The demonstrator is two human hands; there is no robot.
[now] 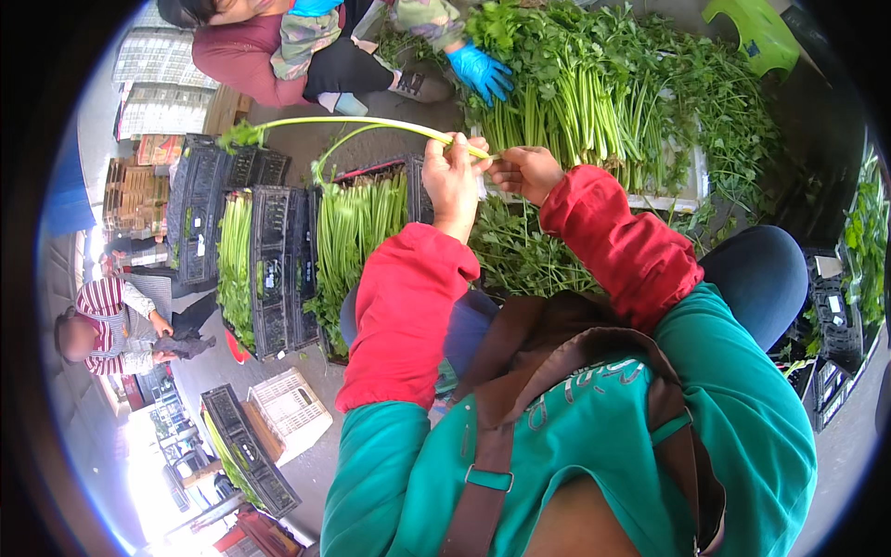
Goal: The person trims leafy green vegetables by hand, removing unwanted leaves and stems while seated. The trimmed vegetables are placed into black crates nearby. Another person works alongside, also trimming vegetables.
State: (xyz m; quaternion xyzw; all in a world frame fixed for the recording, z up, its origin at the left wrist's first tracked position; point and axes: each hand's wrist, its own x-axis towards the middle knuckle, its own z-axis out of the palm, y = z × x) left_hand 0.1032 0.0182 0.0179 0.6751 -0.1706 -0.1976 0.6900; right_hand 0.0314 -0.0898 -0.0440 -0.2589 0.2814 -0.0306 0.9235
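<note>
A thin celery stalk (362, 120) runs leftward from my hands, and its leafy tip droops at the far end. My left hand (447, 182) holds it close to its base between thumb and fingers. A second, thinner stem (341, 141) curves down from the same grip. At the base, my right hand (527, 172) pinches the pale end with its fingertips. Just beyond my hands lies a large heap of celery (592, 111) on a white tray (668, 202). Below them, loose celery leaves (529, 244) cover the floor between my knees.
To the left, a black plastic crate (416, 188) holds upright celery. More black crates (270, 271) stand behind it. A co-worker's blue-gloved hand (482, 72) reaches to the heap. A green plastic stool (757, 35), a white crate (291, 411) and another person (132, 320) are farther off.
</note>
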